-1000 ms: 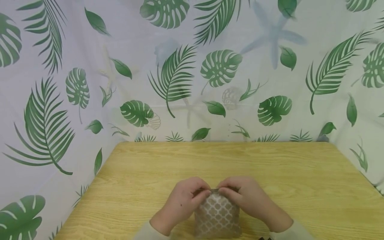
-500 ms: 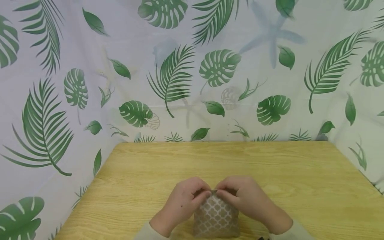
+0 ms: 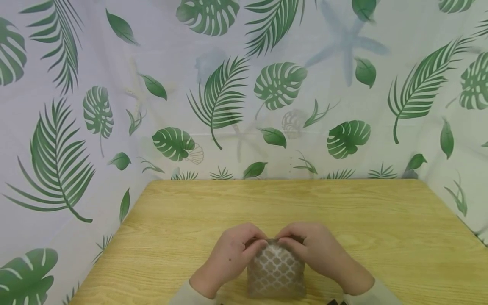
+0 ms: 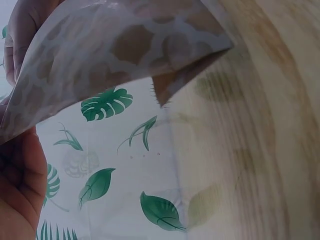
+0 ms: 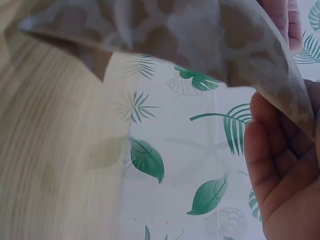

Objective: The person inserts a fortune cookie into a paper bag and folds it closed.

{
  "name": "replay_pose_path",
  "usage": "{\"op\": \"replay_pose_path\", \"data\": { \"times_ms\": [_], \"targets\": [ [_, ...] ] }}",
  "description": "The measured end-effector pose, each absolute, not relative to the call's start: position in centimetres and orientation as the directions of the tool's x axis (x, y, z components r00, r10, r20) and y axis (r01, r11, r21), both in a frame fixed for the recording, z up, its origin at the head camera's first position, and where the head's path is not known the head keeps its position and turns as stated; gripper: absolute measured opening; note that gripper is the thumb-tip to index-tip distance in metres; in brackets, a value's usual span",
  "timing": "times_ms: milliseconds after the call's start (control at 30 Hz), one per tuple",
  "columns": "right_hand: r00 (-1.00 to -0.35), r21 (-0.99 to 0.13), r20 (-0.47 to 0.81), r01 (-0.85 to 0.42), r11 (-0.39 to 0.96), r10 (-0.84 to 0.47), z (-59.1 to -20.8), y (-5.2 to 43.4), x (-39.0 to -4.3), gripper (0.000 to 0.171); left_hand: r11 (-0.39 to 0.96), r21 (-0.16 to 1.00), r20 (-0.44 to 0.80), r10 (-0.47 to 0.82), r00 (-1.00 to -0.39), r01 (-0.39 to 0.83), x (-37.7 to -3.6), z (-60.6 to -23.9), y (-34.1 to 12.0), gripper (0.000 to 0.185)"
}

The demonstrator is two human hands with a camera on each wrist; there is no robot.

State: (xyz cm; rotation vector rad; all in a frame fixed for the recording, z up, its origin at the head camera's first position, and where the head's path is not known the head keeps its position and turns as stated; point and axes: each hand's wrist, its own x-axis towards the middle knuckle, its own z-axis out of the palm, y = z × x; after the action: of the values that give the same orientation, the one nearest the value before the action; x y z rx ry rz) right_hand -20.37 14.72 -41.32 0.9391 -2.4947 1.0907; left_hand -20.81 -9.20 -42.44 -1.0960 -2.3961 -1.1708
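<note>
A small brown bag (image 3: 276,270) with a white lattice pattern stands near the front edge of the wooden table (image 3: 343,212). My left hand (image 3: 233,254) and right hand (image 3: 316,250) both pinch its top edge, fingertips meeting over the middle. In the left wrist view the bag (image 4: 115,50) fills the top, with my left hand (image 4: 20,175) beside it. Seen from the right wrist, the bag (image 5: 190,35) arches overhead and my right hand (image 5: 285,170) grips its edge.
A white curtain with green leaf prints (image 3: 228,93) walls in the table at the back and both sides. The wooden tabletop stretches away behind the bag to the curtain.
Hardly anything differs; both hands stay pinched on the bag's top edge, with only tiny finger shifts.
</note>
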Motion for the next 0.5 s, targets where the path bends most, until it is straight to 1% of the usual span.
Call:
{"op": "replay_pose_path", "data": {
  "times_ms": [133,333,400,500],
  "targets": [
    [-0.762,-0.567,0.461,-0.648,0.509,-0.455,-41.27,14.84,-20.49,0.008,0.400,0.576,0.498,0.520,-0.694,0.713,-20.83,-42.27,-9.27,0.006],
    [-0.759,-0.563,0.471,-0.651,0.508,-0.450,-41.43,15.23,-20.86,0.009,0.405,0.641,0.449,0.491,-0.747,0.652,-20.94,-42.08,-9.68,0.011],
    [-0.754,-0.559,0.481,-0.657,0.506,-0.447,-41.53,15.38,-20.94,0.009,0.404,0.648,0.449,0.482,-0.752,0.646,-21.02,-42.07,-9.82,0.012],
    [-0.747,-0.558,0.491,-0.664,0.497,-0.448,-41.66,15.56,-21.02,0.009,0.405,0.636,0.461,0.483,-0.744,0.657,-21.11,-42.03,-9.89,0.012]
  ]
}}
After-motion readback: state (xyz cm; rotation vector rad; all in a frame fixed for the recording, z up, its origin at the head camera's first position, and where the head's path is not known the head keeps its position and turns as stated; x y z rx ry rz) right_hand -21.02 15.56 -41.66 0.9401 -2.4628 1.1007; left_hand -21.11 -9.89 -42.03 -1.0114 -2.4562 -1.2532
